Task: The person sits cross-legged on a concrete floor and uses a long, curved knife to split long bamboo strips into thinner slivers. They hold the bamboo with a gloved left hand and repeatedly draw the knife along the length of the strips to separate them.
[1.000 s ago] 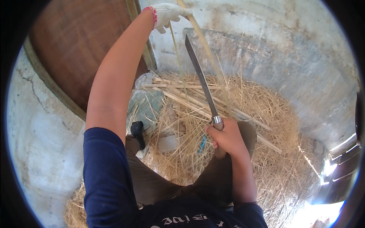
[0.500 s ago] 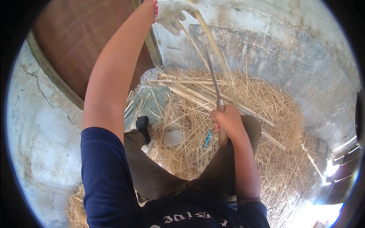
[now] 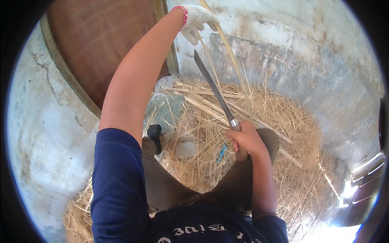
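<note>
Your left hand, in one white glove, is up high and pinches one wide strip, which runs down in front of you. One thin strip hangs under that hand; I cannot tell if it is held too. Your right hand is wrapped around the handle of one knife, blade pointing up. The wide strip is right of the blade. Below, one blue thing and many pale sticks lie on straw.
</note>
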Demonstrator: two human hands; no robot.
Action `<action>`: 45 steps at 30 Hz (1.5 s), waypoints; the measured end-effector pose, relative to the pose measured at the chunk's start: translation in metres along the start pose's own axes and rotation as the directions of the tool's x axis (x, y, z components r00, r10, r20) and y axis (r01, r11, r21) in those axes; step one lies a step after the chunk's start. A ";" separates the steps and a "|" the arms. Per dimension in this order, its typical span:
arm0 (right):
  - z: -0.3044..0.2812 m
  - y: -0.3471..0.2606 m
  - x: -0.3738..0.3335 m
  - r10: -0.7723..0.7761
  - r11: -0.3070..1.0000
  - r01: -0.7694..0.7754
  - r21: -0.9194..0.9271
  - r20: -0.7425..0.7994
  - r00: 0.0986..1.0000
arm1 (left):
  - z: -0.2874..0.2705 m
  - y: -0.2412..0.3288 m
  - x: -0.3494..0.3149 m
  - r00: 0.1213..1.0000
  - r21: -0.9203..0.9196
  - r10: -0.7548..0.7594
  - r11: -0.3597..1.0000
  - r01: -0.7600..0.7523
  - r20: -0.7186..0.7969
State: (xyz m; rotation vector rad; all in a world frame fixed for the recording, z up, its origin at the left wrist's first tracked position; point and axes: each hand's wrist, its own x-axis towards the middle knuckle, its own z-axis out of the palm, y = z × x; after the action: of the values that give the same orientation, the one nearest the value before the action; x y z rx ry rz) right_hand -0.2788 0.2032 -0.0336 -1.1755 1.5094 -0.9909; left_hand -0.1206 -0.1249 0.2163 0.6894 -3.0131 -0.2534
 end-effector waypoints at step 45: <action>-0.004 -0.013 -0.014 0.360 0.889 -0.129 -0.440 0.495 0.791 | -0.001 0.098 -0.210 -0.068 -0.413 -0.568 0.671 -0.616 -0.820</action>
State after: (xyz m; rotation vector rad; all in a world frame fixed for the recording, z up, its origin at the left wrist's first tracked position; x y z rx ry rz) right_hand -0.2790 0.2141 -0.0175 -1.3459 1.3422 -0.1168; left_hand 0.0263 0.0535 0.2330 0.3250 -1.0472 -0.5887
